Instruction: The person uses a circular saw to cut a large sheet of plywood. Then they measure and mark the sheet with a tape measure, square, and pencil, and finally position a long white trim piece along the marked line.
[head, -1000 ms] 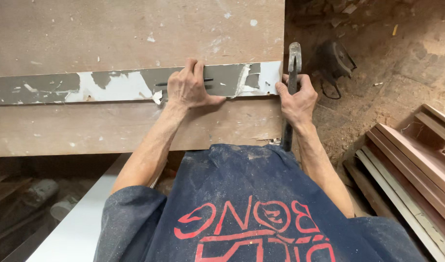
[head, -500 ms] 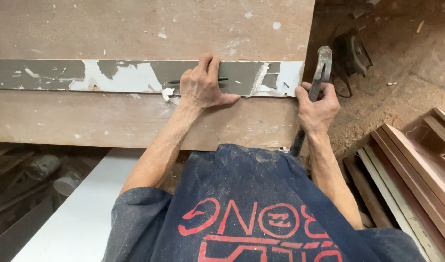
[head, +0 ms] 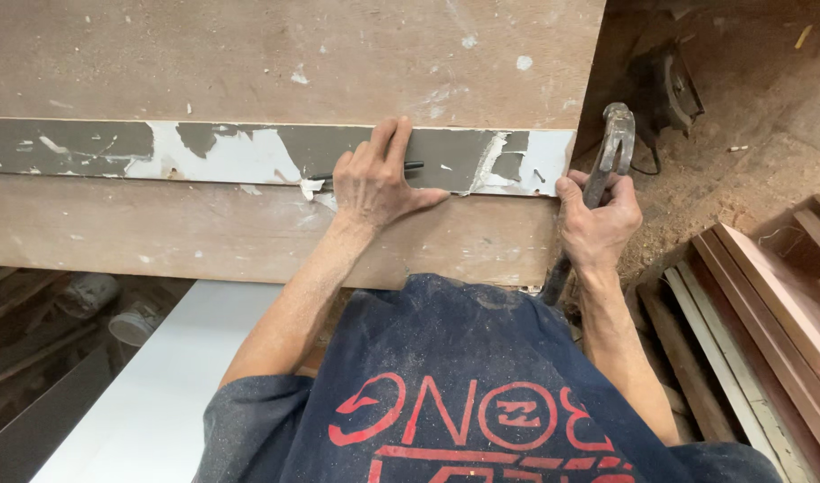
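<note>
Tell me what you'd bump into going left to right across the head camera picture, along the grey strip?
Grey strip → white patch of paint → left hand with a black pencil under its fingers → right hand gripping a hammer → stacked wooden frames.

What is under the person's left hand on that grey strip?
The left hand lies flat on the grey paint-flecked strip, which sits on a brown board. A thin dark pencil-like stick pokes out both sides beneath the fingers; its middle is covered by the hand.
</note>
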